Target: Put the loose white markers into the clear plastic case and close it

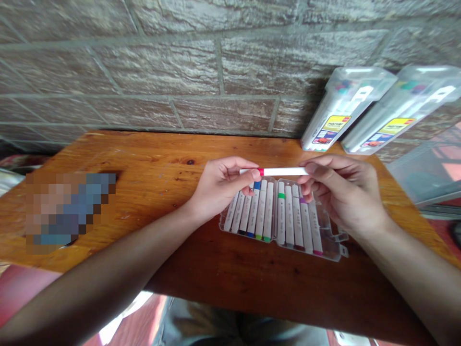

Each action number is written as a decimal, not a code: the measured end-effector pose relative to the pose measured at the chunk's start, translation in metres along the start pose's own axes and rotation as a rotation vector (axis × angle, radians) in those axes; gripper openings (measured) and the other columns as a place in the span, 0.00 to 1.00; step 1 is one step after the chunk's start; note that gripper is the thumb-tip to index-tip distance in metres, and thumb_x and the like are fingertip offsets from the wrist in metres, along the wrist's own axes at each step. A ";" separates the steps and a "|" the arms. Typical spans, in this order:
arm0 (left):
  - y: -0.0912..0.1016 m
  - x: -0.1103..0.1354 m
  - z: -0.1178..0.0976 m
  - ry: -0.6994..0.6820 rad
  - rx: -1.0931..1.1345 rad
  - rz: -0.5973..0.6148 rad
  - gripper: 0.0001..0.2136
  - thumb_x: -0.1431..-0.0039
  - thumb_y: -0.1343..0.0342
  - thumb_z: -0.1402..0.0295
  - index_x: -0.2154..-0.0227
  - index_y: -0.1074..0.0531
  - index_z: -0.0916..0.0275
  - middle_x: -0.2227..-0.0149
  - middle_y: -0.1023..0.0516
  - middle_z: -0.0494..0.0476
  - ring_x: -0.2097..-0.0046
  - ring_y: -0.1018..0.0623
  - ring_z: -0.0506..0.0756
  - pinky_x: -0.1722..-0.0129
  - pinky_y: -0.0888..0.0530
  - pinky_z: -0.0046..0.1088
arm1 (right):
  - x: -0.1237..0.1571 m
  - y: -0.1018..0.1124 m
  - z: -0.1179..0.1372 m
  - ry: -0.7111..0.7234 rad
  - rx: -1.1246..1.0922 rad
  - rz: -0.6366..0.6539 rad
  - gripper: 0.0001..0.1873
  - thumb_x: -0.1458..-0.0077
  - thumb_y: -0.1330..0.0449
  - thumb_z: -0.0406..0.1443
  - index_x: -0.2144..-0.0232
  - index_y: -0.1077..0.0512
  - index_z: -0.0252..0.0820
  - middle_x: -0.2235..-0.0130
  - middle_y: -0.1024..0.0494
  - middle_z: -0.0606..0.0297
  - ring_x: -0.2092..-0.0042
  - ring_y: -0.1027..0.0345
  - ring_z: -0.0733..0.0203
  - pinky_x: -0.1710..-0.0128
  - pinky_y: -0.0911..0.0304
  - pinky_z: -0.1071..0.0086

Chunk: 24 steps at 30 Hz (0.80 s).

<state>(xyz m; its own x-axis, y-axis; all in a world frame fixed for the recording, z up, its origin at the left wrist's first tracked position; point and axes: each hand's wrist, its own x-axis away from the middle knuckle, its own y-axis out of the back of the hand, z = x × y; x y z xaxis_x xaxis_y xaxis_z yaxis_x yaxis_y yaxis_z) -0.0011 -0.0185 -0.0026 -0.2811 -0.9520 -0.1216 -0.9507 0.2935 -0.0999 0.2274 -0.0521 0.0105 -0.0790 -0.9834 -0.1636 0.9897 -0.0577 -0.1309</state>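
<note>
A white marker with a red band (pixel 284 171) is held level between my two hands, above an opened clear plastic case (pixel 273 235). My left hand (pixel 230 180) pinches the end with the red band, fingers closed on it. At the opposite end, my right hand (pixel 334 187) grips the marker between thumb and fingers. Several white markers (pixel 266 211) with coloured ends lie side by side in both halves of the case. My hands hide the upper ends of some of them.
Two closed marker cases (pixel 334 115) with yellow labels lean against the brick wall (pixel 180 72) at the back right. A pixelated object (pixel 72 209) lies on the left of the wooden table (pixel 162 158). My legs (pixel 237 322) are below the front edge.
</note>
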 end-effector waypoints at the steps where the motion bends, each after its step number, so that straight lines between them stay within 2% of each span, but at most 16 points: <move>1: 0.000 0.000 0.000 0.001 0.005 -0.001 0.17 0.51 0.24 0.59 0.64 0.17 0.66 0.69 0.15 0.55 0.74 0.22 0.48 0.74 0.23 0.25 | 0.000 0.000 0.000 0.003 -0.002 0.002 0.03 0.43 0.27 0.37 0.70 0.15 0.47 0.72 0.17 0.64 0.78 0.29 0.64 0.80 0.32 0.69; 9: -0.001 0.000 -0.002 0.004 0.049 0.043 0.15 0.52 0.23 0.63 0.67 0.18 0.67 0.72 0.17 0.52 0.74 0.22 0.47 0.75 0.24 0.21 | -0.001 0.005 -0.005 0.073 0.108 0.081 0.03 0.44 0.26 0.36 0.68 0.16 0.46 0.73 0.17 0.65 0.77 0.27 0.64 0.79 0.31 0.71; 16: -0.003 0.004 0.001 0.006 0.012 0.112 0.10 0.47 0.26 0.67 0.67 0.19 0.67 0.71 0.17 0.53 0.74 0.21 0.47 0.73 0.22 0.20 | 0.004 0.003 -0.009 0.278 0.435 0.136 0.04 0.45 0.25 0.35 0.66 0.15 0.46 0.69 0.14 0.66 0.73 0.23 0.64 0.73 0.27 0.72; 24: -0.010 0.013 0.007 -0.103 -0.078 0.190 0.05 0.42 0.31 0.71 0.66 0.20 0.67 0.72 0.19 0.53 0.73 0.22 0.47 0.74 0.26 0.20 | 0.011 0.003 -0.014 0.455 0.662 0.205 0.07 0.44 0.25 0.37 0.65 0.17 0.43 0.67 0.13 0.65 0.70 0.19 0.61 0.68 0.25 0.70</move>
<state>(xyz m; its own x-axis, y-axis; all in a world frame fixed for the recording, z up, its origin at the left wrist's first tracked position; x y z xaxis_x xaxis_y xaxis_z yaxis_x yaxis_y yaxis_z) 0.0054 -0.0327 -0.0099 -0.4452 -0.8650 -0.2315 -0.8902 0.4553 0.0108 0.2283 -0.0605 -0.0056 0.2106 -0.8280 -0.5196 0.8441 -0.1141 0.5239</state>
